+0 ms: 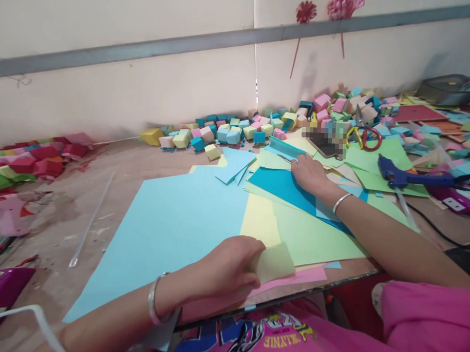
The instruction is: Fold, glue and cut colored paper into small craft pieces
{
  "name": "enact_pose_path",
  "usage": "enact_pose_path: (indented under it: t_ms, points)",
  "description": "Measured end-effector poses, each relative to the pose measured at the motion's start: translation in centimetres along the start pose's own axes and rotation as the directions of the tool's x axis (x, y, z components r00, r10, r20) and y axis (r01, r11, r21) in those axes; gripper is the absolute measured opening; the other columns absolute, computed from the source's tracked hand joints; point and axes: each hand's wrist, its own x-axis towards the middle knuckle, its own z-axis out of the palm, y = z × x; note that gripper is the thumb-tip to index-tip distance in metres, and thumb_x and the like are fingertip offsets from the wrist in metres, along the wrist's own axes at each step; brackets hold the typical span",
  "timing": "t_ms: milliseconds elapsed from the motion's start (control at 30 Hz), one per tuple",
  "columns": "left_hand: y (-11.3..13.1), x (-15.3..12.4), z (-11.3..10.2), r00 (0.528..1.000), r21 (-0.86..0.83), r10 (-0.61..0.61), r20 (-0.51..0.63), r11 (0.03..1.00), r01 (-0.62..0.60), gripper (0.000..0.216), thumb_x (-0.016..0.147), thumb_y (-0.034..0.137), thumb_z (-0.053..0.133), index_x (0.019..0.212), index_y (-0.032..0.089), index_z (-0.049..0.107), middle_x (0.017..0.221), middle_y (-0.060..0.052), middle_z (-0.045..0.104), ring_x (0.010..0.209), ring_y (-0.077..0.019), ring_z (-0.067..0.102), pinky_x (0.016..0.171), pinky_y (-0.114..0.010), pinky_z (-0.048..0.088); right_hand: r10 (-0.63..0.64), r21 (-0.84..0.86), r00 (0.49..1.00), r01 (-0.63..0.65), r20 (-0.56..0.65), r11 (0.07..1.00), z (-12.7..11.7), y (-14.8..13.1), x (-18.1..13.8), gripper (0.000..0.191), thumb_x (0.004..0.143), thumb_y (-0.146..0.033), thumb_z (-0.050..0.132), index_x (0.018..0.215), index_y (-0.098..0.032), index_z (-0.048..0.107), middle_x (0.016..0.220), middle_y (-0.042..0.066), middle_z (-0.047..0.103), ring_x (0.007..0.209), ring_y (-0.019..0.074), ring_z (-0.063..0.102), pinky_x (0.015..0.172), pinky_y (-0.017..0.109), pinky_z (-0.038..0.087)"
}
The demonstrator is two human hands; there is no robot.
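Observation:
My left hand [232, 263] is closed on the edge of a small pale yellow-green piece of paper [278, 262] near the table's front edge. Under that forearm lies a large light blue sheet [180, 210]. My right hand [310, 173] reaches farther in, its fingers curled down over a dark blue sheet [273, 183]; what they grip, if anything, is hidden. A thin dark strip shows just left of those fingertips. Beneath the dark blue sheet are a light green sheet [318, 230] and a yellow sheet [260, 218]. Folded light blue paper [235, 163] rests behind them.
Several small paper boxes [232, 136] line the wall. At the right are scissors [363, 137], a blue glue gun [412, 177] and its black cord. A clear glue stick [90, 222], a pink glue gun [10, 214] and red paper boxes [46, 161] lie at the left.

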Motion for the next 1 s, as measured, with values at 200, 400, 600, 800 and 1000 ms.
enact_pose_path:
  t_ms: [200, 400, 600, 800, 1000]
  points:
    - [-4.1, 2.6, -4.4, 0.916, -0.160, -0.237, -0.324, 0.968, 0.194, 0.035, 0.074, 0.033, 0.069, 0.105, 0.020, 0.059, 0.075, 0.002, 0.061, 0.068, -0.0165, 0.056, 0.062, -0.030, 0.043, -0.006, -0.005, 1.000, 0.006, 0.003, 1.000, -0.1, 0.0, -0.1, 0.036, 0.092, -0.007, 0.030, 0.116, -0.006, 0.057, 0.115, 0.024, 0.054, 0.108, 0.0314, 0.049, 0.076, 0.036, 0.045]
    - [-7.8, 4.4, -3.9, 0.664, -0.108, -0.189, -0.723, 0.981, 0.162, 0.067, 0.089, 0.039, 0.052, 0.147, 0.016, 0.026, 0.142, -0.019, 0.045, 0.130, -0.0287, 0.047, 0.098, -0.044, 0.047, -0.004, -0.011, 1.000, 0.004, 0.003, 1.000, -0.1, 0.0, 0.0, 0.037, 0.093, -0.008, 0.029, 0.116, -0.007, 0.058, 0.114, 0.023, 0.055, 0.107, 0.0301, 0.049, 0.074, 0.035, 0.045]
    - [-7.8, 4.7, -0.8, 0.939, 0.342, -0.015, -0.343, 0.929, 0.140, 0.060, 0.096, 0.050, 0.042, 0.148, 0.023, 0.033, 0.161, -0.012, 0.019, 0.149, -0.0317, 0.012, 0.117, -0.057, 0.014, -0.002, -0.024, 1.000, 0.002, -0.002, 1.000, 0.0, -0.1, 0.1, 0.036, 0.093, -0.007, 0.029, 0.115, -0.007, 0.057, 0.113, 0.022, 0.055, 0.107, 0.0305, 0.050, 0.075, 0.035, 0.045]
    - [-7.5, 4.5, -0.6, 0.946, 0.394, -0.008, -0.323, 0.908, 0.142, 0.058, 0.096, 0.052, 0.040, 0.148, 0.025, 0.036, 0.160, -0.011, 0.023, 0.147, -0.0310, 0.019, 0.117, -0.056, 0.017, -0.003, -0.043, 1.000, 0.002, -0.011, 0.999, 0.1, -0.3, 0.1, 0.033, 0.094, -0.009, 0.031, 0.113, -0.007, 0.058, 0.111, 0.021, 0.056, 0.106, 0.0301, 0.051, 0.073, 0.034, 0.044]
    - [-7.5, 4.3, -0.7, 0.949, 0.402, -0.006, -0.314, 0.905, 0.138, 0.057, 0.097, 0.051, 0.040, 0.146, 0.024, 0.038, 0.159, -0.012, 0.024, 0.147, -0.0322, 0.020, 0.116, -0.058, 0.019, -0.009, -0.067, 1.000, 0.007, -0.029, 0.998, 0.3, -0.3, 0.2, 0.032, 0.094, -0.008, 0.032, 0.112, -0.007, 0.058, 0.109, 0.020, 0.057, 0.103, 0.0297, 0.053, 0.072, 0.033, 0.044]
